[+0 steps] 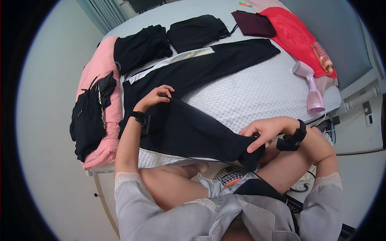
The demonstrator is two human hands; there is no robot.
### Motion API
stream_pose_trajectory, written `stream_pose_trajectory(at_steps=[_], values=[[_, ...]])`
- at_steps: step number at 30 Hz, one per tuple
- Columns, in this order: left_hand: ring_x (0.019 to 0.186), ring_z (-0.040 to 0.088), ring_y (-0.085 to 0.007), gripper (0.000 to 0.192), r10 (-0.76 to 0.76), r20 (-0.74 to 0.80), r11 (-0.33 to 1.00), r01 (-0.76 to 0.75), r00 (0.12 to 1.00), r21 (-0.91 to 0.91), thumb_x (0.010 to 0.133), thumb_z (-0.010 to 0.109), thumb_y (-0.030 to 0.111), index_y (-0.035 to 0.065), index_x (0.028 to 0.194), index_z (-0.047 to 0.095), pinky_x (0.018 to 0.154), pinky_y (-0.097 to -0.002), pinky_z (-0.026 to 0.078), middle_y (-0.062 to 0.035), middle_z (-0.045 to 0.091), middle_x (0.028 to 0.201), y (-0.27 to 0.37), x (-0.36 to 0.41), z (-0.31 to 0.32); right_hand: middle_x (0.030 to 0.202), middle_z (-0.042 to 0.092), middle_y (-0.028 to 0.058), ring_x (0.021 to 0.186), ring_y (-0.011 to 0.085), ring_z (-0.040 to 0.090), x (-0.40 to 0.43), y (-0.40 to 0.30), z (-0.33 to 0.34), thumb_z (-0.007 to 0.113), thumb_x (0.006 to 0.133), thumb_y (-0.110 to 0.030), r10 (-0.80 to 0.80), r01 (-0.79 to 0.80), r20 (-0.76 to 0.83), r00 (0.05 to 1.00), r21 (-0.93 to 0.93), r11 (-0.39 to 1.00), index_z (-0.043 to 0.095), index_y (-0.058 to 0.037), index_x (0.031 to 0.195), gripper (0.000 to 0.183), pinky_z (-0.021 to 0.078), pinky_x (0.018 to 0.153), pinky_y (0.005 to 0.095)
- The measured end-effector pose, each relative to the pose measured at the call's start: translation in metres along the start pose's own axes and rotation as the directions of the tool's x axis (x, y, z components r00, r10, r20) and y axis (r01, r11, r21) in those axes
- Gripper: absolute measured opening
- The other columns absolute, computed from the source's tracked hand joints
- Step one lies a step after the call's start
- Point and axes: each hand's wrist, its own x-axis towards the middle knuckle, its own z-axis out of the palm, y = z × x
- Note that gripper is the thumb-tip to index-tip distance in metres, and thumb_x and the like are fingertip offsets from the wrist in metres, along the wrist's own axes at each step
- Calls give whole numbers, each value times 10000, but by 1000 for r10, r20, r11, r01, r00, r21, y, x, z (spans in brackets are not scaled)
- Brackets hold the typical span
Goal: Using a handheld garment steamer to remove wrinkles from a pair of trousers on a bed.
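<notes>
Black trousers (193, 129) with a white side stripe lie spread across the white quilted bed, one leg reaching toward the back right and the other toward me. My left hand (158, 95) pinches the cloth at the inner edge of the near leg, close to where the legs part. At that leg's lower end, my right hand (262, 132) grips the hem between thumb and fingers, and a bit of cloth droops below it. Both wrists wear black straps with small devices.
Folded black garments (196, 31) and a dark maroon one (253, 24) lie along the back. A pink blanket (113, 126) at left bears black clothes (90, 117). At right are a red cloth (292, 36), a pink bottle (322, 58) and a pink handheld garment steamer (313, 90).
</notes>
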Motion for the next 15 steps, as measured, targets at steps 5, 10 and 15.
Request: stream_pose_trajectory(at_steps=[5,10,15], values=[[1006,502,-166,74,146,-28,978,-140,989,157,648,578,59,48,719,560,838,-266,401,-55,527,1147,17,12,8,859,650,28,774,67,562,-17,-7,-10,627,844,-186,154,-168,102,983,150,974,603,43,986,270,465,713,227],[950,521,-160,45,206,-90,962,-219,974,-166,689,511,100,57,700,517,807,-258,399,-52,595,1021,-3,14,10,887,635,16,794,62,554,-20,-8,-22,585,871,-201,75,-50,-234,969,109,993,594,35,974,257,461,716,209],[770,564,-182,127,-93,-190,921,157,977,355,751,482,164,47,727,526,826,-311,392,-101,602,800,-1,23,31,784,594,11,717,69,507,-42,-12,-44,598,872,-306,143,-194,-263,954,-177,965,580,26,961,344,448,640,236]])
